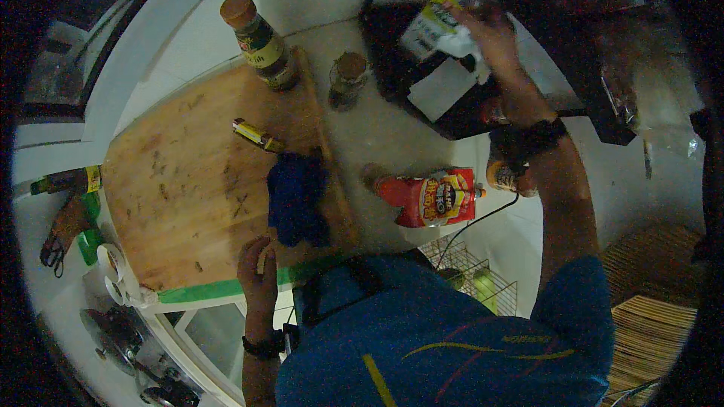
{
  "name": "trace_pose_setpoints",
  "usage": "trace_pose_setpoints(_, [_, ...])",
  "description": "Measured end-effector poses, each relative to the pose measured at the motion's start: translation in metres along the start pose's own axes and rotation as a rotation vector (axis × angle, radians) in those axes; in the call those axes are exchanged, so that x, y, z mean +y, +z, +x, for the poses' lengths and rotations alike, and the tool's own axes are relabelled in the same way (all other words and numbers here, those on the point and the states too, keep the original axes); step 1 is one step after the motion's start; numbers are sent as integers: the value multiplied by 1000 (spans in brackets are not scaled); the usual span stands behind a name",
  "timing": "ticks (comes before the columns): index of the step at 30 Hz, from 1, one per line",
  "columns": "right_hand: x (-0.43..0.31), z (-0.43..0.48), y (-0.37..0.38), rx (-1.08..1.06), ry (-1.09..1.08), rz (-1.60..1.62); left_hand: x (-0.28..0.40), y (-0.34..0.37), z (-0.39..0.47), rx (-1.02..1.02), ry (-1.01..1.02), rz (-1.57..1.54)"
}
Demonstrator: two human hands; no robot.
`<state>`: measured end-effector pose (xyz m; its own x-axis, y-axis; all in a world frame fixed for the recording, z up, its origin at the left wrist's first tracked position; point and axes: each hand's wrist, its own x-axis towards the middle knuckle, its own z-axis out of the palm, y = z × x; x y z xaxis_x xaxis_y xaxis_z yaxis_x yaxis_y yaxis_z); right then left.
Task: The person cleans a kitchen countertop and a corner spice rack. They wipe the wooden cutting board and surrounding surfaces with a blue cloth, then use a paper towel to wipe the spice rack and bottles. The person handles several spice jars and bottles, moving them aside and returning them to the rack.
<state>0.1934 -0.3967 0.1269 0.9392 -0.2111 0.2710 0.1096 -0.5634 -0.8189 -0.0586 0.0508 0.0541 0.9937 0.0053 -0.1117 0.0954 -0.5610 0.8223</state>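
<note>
My right hand (491, 37) grips the top of a white and yellow-green plastic packet (427, 34), which bears writing. Below the packet, a pale rectangular object (442, 89) rests on a dark surface (390, 68) in the far corner. My left hand (257, 263) hangs at the near edge of a worn wooden board (186, 181), fingers loosely curled with nothing visible in them. Just beyond it lies a crumpled dark blue cloth (297, 198). A yellow lighter (254, 134) sits on the board past the cloth.
A brown-capped bottle (263, 45) stands at the board's far end, beside a small glass jar (346, 79). A red sauce pouch (438, 198) lies on the pale counter, with a small jar (503, 175) near it. Lower right are a wire basket (481, 277) and a black cable (475, 223).
</note>
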Motion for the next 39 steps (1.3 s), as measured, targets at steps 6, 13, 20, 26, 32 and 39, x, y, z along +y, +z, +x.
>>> trace_pose_setpoints(6, [-27,-2,62,-87,-114,-65,-12,1,-8,27,18,30])
trace_pose_setpoints(13, [-20,27,122,-158,-104,-92,-17,-2,-18,24,-17,67])
trace_pose_setpoints(20, [-14,30,151,-204,88,-326,-27,7,-19,57,9,77])
trace_pose_setpoints(26, [10,19,151,-248,-53,-195,-38,23,0,-21,92,232])
trace_pose_setpoints(32, [67,13,84,-174,-18,238,-25,38,43,-33,186,333])
trace_pose_setpoints(39, [150,-46,15,56,251,-584,1,53,56,156,315,299])
